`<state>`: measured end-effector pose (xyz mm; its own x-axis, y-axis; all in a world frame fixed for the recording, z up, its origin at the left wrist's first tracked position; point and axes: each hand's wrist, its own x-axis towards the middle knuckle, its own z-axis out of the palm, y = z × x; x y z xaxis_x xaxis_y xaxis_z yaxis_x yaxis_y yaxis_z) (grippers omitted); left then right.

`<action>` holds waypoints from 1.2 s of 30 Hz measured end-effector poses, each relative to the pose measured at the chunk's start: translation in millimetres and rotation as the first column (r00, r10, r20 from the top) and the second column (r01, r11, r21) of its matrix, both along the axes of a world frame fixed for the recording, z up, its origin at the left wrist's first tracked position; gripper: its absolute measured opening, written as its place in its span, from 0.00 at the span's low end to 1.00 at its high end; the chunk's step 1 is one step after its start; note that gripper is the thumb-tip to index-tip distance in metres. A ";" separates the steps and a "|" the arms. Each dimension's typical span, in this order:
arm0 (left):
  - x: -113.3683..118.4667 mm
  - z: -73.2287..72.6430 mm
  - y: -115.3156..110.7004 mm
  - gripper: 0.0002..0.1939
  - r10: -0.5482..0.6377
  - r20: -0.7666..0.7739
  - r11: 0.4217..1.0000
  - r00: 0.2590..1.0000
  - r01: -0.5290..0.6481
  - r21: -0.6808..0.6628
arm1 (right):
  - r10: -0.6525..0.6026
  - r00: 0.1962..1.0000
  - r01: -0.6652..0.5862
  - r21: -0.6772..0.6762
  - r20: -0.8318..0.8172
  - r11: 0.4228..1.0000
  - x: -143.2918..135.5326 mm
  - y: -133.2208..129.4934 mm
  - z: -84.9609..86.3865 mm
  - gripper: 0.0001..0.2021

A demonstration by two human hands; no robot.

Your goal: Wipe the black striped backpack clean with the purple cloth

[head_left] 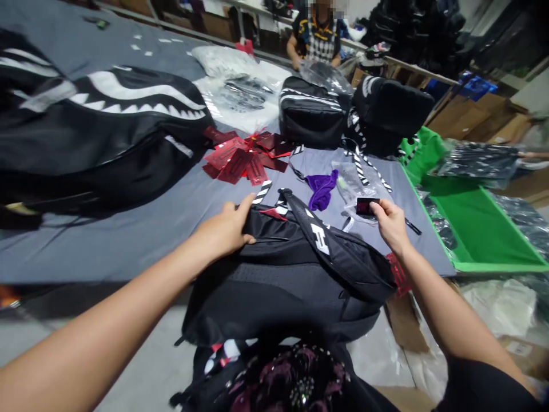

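A black backpack [295, 286] with a white-marked strap leans at the table's front edge, close to my body. My left hand [229, 228] grips its upper left edge, thumb on the near side and fingers over the top. My right hand [391, 224] pinches a small dark card [365, 206] between thumb and fingers, above the table just beyond the bag. A red tag [398, 274] hangs beside the bag's right end, below my right wrist. Beyond the bag lie a purple cloth piece [321, 189] and a clear plastic bag [358, 180].
A pile of red tags [244, 157] lies mid-table. Large black bags with white teeth prints [141, 120] fill the left. Two black bags [313, 111] stand at the back. At right is a green-lined bin [493, 229]. Another person [319, 37] stands across the table.
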<state>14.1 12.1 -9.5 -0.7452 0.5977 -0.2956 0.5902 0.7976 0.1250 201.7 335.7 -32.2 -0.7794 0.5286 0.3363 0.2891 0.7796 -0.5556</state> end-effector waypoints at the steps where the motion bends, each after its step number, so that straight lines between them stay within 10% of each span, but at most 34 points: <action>1: 4.7 2.1 1.1 0.49 0.004 -0.014 1.000 1.000 -0.004 0.003 | 0.094 0.995 -0.096 -0.060 -0.045 0.994 -8.6 -18.4 8.4 0.16; 5: 19.4 7.4 4.5 0.51 0.040 -0.116 0.998 0.992 -0.035 0.051 | 0.505 0.852 -0.524 -0.197 -0.139 0.829 -48.1 -96.1 30.2 0.10; 8: 19.1 6.7 -2.8 0.50 0.042 -0.069 0.984 0.997 -0.029 0.177 | 0.711 0.697 -0.716 -0.057 -0.091 0.695 -72.3 -139.1 34.4 0.12; 15: 40.1 -21.0 -59.0 0.40 0.068 0.172 0.700 0.983 -0.170 0.693 | 0.641 0.726 -0.677 0.092 0.247 0.731 -81.3 -165.4 47.6 0.10; 20: 70.6 -47.5 -71.2 0.46 0.254 0.114 0.722 0.960 -0.267 0.638 | 0.586 0.503 -0.775 0.031 0.635 0.631 -87.0 -183.5 50.4 0.09; 29: 71.9 -60.8 -68.1 0.41 0.265 -0.005 0.767 0.964 -0.208 0.607 | 0.519 0.454 -0.839 0.151 0.724 0.522 -101.5 -202.5 22.5 0.11; 36: 71.6 -64.8 -69.8 0.43 0.266 -0.008 0.759 0.964 -0.204 0.618 | 0.647 0.545 -0.810 0.135 0.534 0.571 -109.7 -205.7 25.5 0.07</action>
<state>85.7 -57.7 -74.4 -0.8907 0.4316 0.1429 0.4275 0.6881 0.5863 92.0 130.0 -6.7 -0.9259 -0.3724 -0.0639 -0.3532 0.9130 -0.2040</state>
